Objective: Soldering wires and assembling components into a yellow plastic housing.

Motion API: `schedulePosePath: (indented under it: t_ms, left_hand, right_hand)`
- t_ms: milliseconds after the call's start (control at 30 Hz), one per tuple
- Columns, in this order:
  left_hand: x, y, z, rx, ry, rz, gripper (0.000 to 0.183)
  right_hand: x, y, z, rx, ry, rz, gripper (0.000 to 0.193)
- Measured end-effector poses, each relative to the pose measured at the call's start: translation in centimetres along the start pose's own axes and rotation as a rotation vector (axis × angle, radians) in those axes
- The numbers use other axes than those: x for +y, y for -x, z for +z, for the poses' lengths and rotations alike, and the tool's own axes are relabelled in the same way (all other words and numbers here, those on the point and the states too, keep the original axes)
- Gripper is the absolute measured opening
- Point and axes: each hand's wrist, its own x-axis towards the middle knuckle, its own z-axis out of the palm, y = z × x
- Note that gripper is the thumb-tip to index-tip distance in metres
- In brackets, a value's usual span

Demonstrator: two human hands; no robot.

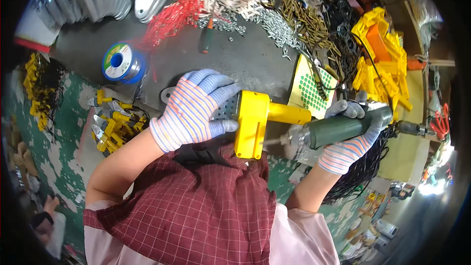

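My left hand (194,108), in a striped glove, grips a tool with a yellow plastic handle (252,122) by its perforated grey metal part. The fingers lie over the top and the thumb sits below, beside the yellow block. In my right hand (346,149), also gloved, is a dark green electric screwdriver (336,130), lying nearly level. Its bit points left at the lower right side of the yellow block; whether it touches a screw I cannot make out. Just behind the screwdriver lies a yellow sheet of round green stickers (314,86).
Red sleeves (171,17), silvery screws (279,27) and brass-coloured screws (306,19) lie in heaps at the back. A blue spool (117,64) and a small screwdriver (208,37) are on the bench. Yellow handle parts are piled at right (382,64) and left (115,127).
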Motion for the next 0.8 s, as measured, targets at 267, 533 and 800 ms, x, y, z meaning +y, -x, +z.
schedulePosePath:
  t_ms: [267,533,800]
  left_hand:
    - [0.2,-0.5,-0.1,-0.072,0.053,-0.050,0.070]
    - [0.3,-0.8,-0.5,-0.129,0.062,-0.068,0.071]
    - [0.0,-2.0,-1.3,-0.196,0.151,-0.036,0.063]
  right_hand:
    - [0.4,-2.1,-4.3,0.287,-0.103,-0.289,0.046]
    - [1.8,-2.5,-3.4,0.342,-0.174,-0.248,0.051]
    - [2.2,-2.6,-3.4,0.382,-0.129,-0.198,0.050]
